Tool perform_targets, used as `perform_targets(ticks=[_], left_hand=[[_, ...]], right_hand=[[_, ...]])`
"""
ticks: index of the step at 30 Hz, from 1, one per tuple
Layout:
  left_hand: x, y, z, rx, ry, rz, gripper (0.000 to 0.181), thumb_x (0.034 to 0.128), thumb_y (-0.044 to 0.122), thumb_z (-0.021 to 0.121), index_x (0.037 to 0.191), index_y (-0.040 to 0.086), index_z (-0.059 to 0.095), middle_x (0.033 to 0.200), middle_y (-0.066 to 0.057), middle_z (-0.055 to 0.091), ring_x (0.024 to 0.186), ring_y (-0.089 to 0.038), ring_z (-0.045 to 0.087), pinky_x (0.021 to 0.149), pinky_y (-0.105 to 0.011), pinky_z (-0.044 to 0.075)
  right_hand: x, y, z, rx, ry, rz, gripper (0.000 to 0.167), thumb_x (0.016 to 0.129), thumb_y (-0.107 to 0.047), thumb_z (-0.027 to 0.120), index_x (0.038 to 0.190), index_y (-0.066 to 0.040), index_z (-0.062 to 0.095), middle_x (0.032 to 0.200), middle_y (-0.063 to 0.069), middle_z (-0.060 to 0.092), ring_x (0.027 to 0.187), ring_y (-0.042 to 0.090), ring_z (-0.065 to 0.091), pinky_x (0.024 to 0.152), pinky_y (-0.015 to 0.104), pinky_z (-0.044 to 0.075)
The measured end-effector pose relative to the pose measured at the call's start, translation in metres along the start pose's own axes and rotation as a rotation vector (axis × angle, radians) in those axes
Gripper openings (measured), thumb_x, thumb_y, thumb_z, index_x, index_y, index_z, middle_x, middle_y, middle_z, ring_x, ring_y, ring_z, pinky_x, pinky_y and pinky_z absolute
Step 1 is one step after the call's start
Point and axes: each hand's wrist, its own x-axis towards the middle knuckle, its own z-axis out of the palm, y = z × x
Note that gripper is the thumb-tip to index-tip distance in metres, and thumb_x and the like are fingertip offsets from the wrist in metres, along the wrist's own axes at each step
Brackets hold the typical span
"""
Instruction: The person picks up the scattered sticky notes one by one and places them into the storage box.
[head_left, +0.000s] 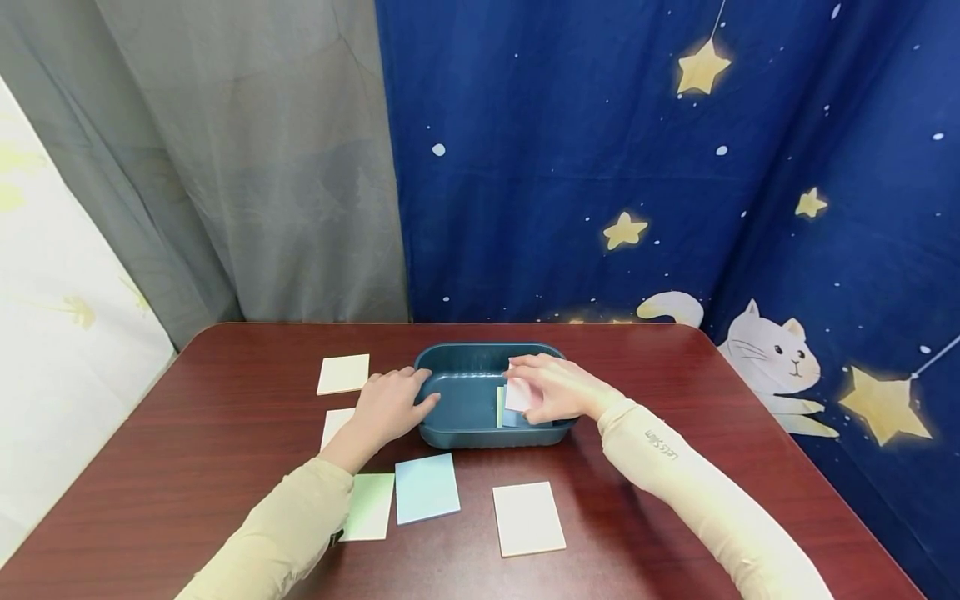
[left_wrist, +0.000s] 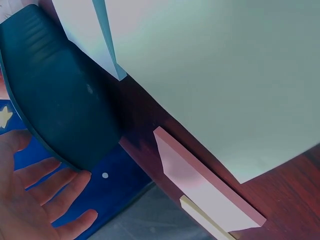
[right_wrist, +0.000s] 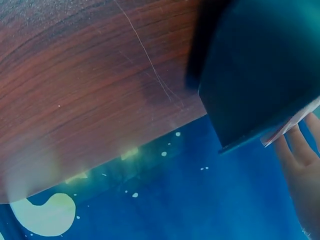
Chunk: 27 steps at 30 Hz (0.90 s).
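Note:
A dark teal plastic bin (head_left: 457, 400) stands on the table. At its left rim is my left hand (head_left: 392, 404), fingers spread and loosely extended; the left wrist view also shows this hand (left_wrist: 42, 190) beside the rim. My right hand (head_left: 558, 387) pinches a pale pink sticky note pad (head_left: 519, 393) over the bin's right part. Below that pad, a blue pad (head_left: 512, 418) and a green pad (head_left: 500, 407) lie in the bin, partly hidden. In the right wrist view the pink pad's edge (right_wrist: 290, 122) shows between the fingers and the bin.
Loose note pads lie on the table (head_left: 637, 533): a cream one (head_left: 343, 374), one partly under the left wrist (head_left: 335, 423), a green one (head_left: 371, 507), a light blue one (head_left: 427, 488) and a whitish one (head_left: 528, 518). Curtains (head_left: 525, 208) hang behind.

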Motion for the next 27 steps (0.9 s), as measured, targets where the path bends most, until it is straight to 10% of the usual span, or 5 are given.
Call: perform_targets(ticks=[27], left_hand=[[0.0, 0.0, -0.001, -0.008, 0.003, 0.0, 0.043, 0.0829, 0.036, 0.057, 0.113, 0.006, 0.059, 0.1, -0.01, 0.061, 0.082, -0.023, 0.059, 0.064, -0.04, 0.044]], right_hand=[[0.006, 0.003, 0.021, -0.06, -0.058, -0.069, 0.055, 0.068, -0.031, 0.07, 0.118, -0.012, 0.056, 0.123, 0.01, 0.048, 0.105, 0.026, 0.048, 0.083, 0.041, 0.039]])
